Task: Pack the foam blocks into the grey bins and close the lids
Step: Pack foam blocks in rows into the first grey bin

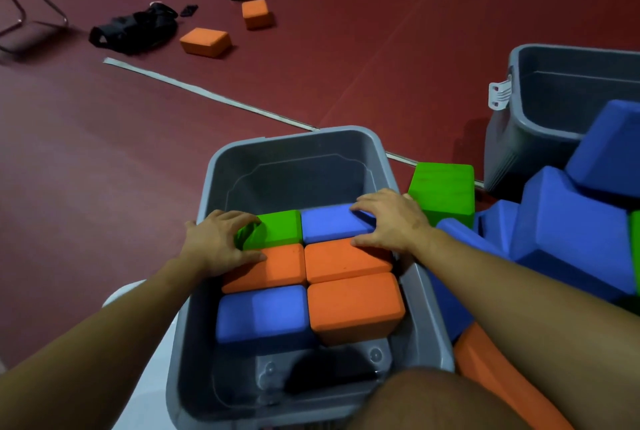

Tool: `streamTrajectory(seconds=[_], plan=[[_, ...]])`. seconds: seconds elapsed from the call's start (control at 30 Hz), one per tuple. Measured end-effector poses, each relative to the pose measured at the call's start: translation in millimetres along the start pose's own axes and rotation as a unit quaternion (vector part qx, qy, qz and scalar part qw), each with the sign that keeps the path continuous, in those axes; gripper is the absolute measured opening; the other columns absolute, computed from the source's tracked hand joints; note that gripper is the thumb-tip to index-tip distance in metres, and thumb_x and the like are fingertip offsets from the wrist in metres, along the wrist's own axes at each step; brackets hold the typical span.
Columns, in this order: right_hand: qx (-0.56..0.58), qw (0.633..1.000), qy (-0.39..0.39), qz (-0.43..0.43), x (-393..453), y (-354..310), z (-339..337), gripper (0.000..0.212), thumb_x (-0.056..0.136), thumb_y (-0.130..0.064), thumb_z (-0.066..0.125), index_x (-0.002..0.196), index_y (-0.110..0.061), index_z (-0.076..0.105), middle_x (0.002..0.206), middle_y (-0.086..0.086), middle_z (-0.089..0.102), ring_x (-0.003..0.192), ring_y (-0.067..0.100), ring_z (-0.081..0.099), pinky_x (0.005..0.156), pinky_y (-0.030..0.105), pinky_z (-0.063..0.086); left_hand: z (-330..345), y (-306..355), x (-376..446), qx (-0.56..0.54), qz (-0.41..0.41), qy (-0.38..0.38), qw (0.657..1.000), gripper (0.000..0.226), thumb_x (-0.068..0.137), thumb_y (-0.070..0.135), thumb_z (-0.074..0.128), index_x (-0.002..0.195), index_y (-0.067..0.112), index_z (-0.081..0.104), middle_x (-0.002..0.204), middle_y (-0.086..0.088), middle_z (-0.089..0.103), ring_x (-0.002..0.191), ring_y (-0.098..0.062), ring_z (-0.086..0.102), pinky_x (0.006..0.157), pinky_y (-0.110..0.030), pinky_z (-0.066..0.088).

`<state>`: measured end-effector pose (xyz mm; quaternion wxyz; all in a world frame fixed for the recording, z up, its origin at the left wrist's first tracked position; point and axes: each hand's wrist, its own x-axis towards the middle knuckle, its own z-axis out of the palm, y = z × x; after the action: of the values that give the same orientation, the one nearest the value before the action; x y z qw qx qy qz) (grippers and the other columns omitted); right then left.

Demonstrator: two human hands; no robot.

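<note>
The left hand [221, 242] curls its fingers over the near-left corner of a green foam block [273, 228] with the thumb lying on the orange block [268, 268] beside it, gripping the green one. The right hand [389, 220] lies spread and flat, fingers pressing on a blue block [332, 223] and thumb on the second orange block [346, 261]. All these sit inside the nearer grey bin [377, 149], packed two abreast in three rows: green and blue farthest, two orange in the middle, another blue block [263, 313] and a third orange block [356, 308] nearest. The bin's far end and near end show bare floor. Just right of it, a loose green block [445, 190] stands against a heap of blue blocks [571, 232]. A second grey bin [561, 86] stands open beyond the heap; what it holds cannot be seen. Two orange blocks [206, 41] lie well apart on the red floor [346, 65].
</note>
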<state>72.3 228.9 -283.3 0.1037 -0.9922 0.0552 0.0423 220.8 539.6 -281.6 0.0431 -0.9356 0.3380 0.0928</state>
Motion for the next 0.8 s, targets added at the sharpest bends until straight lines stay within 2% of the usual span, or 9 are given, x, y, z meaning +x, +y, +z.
streamTrajectory(seconds=[0.1, 0.23, 0.3, 0.43, 0.5, 0.57, 0.7, 0.8], plan=[[0.088, 0.995, 0.043, 0.024, -6, 2, 0, 0.073, 0.066, -0.067, 0.070, 0.128, -0.033, 0.058, 0.133, -0.013, 0.058, 0.125, 0.017, 0.049, 0.097, 0.042, 0.041, -10, 13, 8, -0.026, -0.026, -0.033, 0.999, 0.084, 0.056, 0.090, 0.049, 0.125, 0.042, 0.051, 0.131, 0.014, 0.052, 0.125, -0.019, 0.046, 0.092, -0.063, 0.039], [0.176, 0.979, 0.093, 0.032, -28, 11, -4, 0.088, 0.053, -0.076, 0.064, 0.127, -0.027, 0.062, 0.129, -0.003, 0.063, 0.120, 0.019, 0.056, 0.101, 0.041, 0.046, -19, 36, 17, -0.038, -0.047, -0.032, 0.998, 0.079, 0.058, 0.085, 0.060, 0.119, 0.034, 0.057, 0.121, 0.008, 0.057, 0.115, -0.025, 0.054, 0.094, -0.068, 0.040], [0.192, 0.975, 0.106, 0.039, -42, 18, -10, 0.088, 0.053, -0.073, 0.070, 0.126, -0.025, 0.063, 0.128, -0.001, 0.064, 0.118, 0.019, 0.058, 0.101, 0.037, 0.046, -25, 51, 17, -0.050, -0.048, -0.022, 0.997, 0.073, 0.061, 0.080, 0.065, 0.117, 0.034, 0.058, 0.117, 0.007, 0.056, 0.112, -0.025, 0.056, 0.094, -0.061, 0.043], [0.183, 0.971, 0.135, 0.074, -75, 41, -28, 0.084, 0.058, -0.068, 0.074, 0.126, -0.020, 0.064, 0.128, 0.002, 0.065, 0.118, 0.022, 0.059, 0.102, 0.036, 0.046, -40, 84, 16, -0.104, 0.004, -0.002, 0.995, 0.064, 0.061, 0.069, 0.072, 0.108, 0.025, 0.063, 0.106, 0.000, 0.062, 0.102, -0.026, 0.060, 0.081, -0.039, 0.050], [0.182, 0.967, 0.140, 0.115, -98, 58, -37, 0.078, 0.063, -0.055, 0.083, 0.129, -0.021, 0.062, 0.132, 0.004, 0.063, 0.123, 0.023, 0.056, 0.104, 0.035, 0.044, -50, 108, 17, -0.115, 0.032, -0.001, 0.993, 0.071, 0.059, 0.070, 0.068, 0.110, 0.022, 0.065, 0.107, -0.001, 0.065, 0.102, -0.026, 0.060, 0.080, -0.036, 0.050], [0.170, 0.964, 0.130, 0.155, -114, 75, -37, 0.078, 0.067, -0.051, 0.083, 0.134, -0.023, 0.058, 0.138, 0.002, 0.058, 0.128, 0.022, 0.052, 0.104, 0.033, 0.040, -58, 130, 18, -0.129, 0.059, 0.000, 0.990, 0.076, 0.060, 0.072, 0.065, 0.114, 0.018, 0.065, 0.111, -0.002, 0.066, 0.101, -0.024, 0.061, 0.083, -0.037, 0.051], [0.162, 0.959, 0.099, 0.209, -150, 111, -33, 0.084, 0.068, -0.053, 0.081, 0.140, -0.025, 0.051, 0.142, 0.001, 0.054, 0.129, 0.022, 0.050, 0.104, 0.033, 0.040, -75, 190, 19, -0.166, 0.112, 0.003, 0.980, 0.060, 0.070, 0.055, 0.076, 0.116, 0.018, 0.065, 0.114, 0.000, 0.068, 0.091, -0.018, 0.064, 0.082, -0.033, 0.052], [0.169, 0.955, 0.079, 0.231, -165, 129, -22, 0.088, 0.068, -0.051, 0.082, 0.143, -0.021, 0.048, 0.140, 0.005, 0.054, 0.126, 0.025, 0.051, 0.103, 0.034, 0.040, -79, 230, 27, -0.168, 0.154, 0.001, 0.974, 0.057, 0.072, 0.051, 0.080, 0.118, 0.021, 0.066, 0.116, 0.002, 0.068, 0.095, -0.016, 0.064, 0.087, -0.031, 0.051]])
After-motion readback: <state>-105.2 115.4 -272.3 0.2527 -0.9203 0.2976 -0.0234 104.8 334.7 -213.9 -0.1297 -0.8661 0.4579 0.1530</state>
